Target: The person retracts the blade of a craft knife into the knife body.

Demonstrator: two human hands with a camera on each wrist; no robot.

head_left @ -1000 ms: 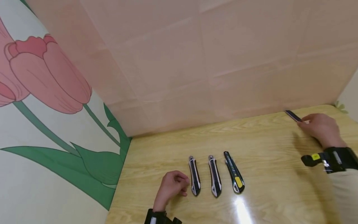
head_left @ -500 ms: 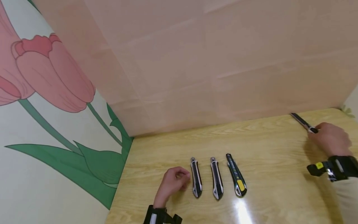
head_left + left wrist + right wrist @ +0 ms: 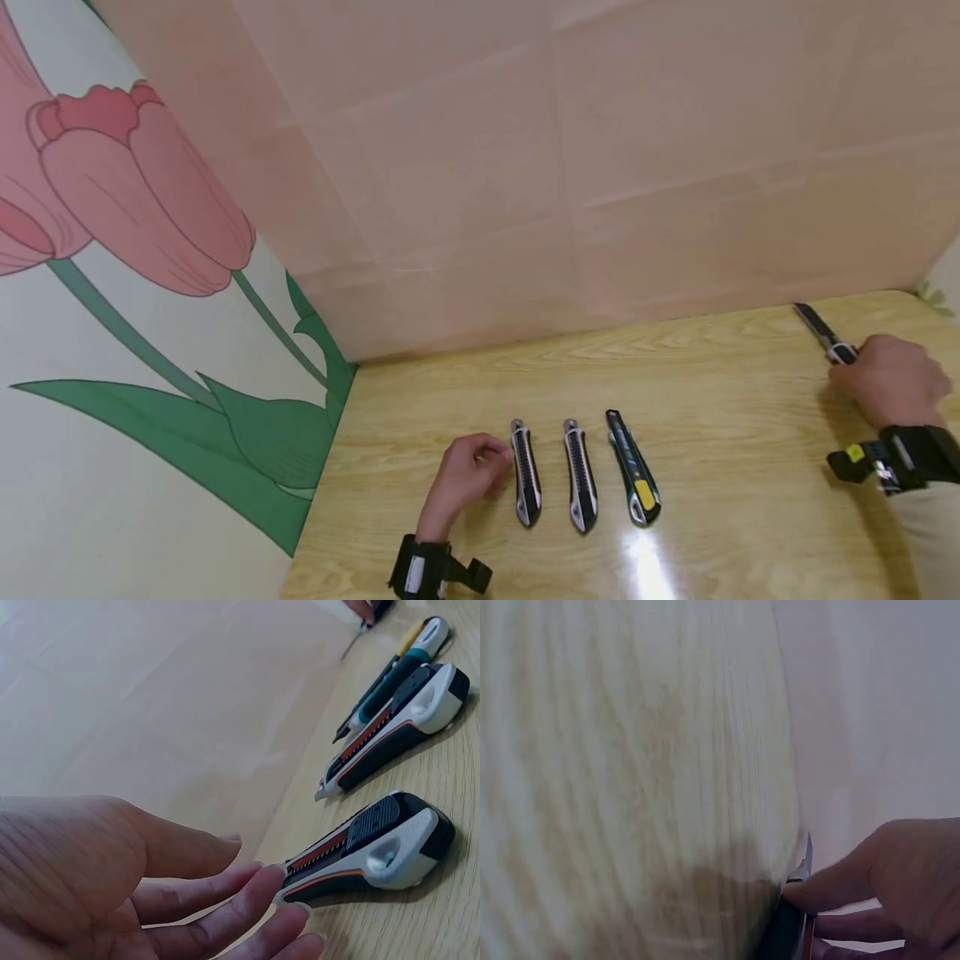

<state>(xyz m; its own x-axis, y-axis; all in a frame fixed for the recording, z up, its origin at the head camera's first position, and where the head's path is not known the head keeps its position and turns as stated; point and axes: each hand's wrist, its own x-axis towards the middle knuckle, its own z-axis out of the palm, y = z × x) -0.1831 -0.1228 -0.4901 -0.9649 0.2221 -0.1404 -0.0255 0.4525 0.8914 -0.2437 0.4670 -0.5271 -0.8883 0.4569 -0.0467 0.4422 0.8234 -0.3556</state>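
Observation:
My right hand (image 3: pixel 892 379) grips a utility knife (image 3: pixel 819 327) at the far right of the table, its long dark blade sticking out toward the back edge. In the right wrist view the thumb lies along the front of that knife's handle (image 3: pixel 784 926). My left hand (image 3: pixel 471 471) is beside the leftmost utility knife (image 3: pixel 527 475), which is white and black with orange trim. Its fingers are relaxed, fingertips (image 3: pixel 274 879) right at the knife's nose. A matching utility knife (image 3: pixel 581 479) lies to the right, then a dark green one with a yellow slider (image 3: pixel 632 467).
A pinkish sheet (image 3: pixel 465 208) stands along the back edge of the wooden table (image 3: pixel 735 417). At the left is a wall with painted tulips (image 3: pixel 135 192). Bright glare (image 3: pixel 647 562) falls near the front. Both wrists wear black camera straps.
My right hand has moved right and toward the front with its knife, and more of the handle now shows. My left hand has edged slightly forward; the three lying knives stay put.

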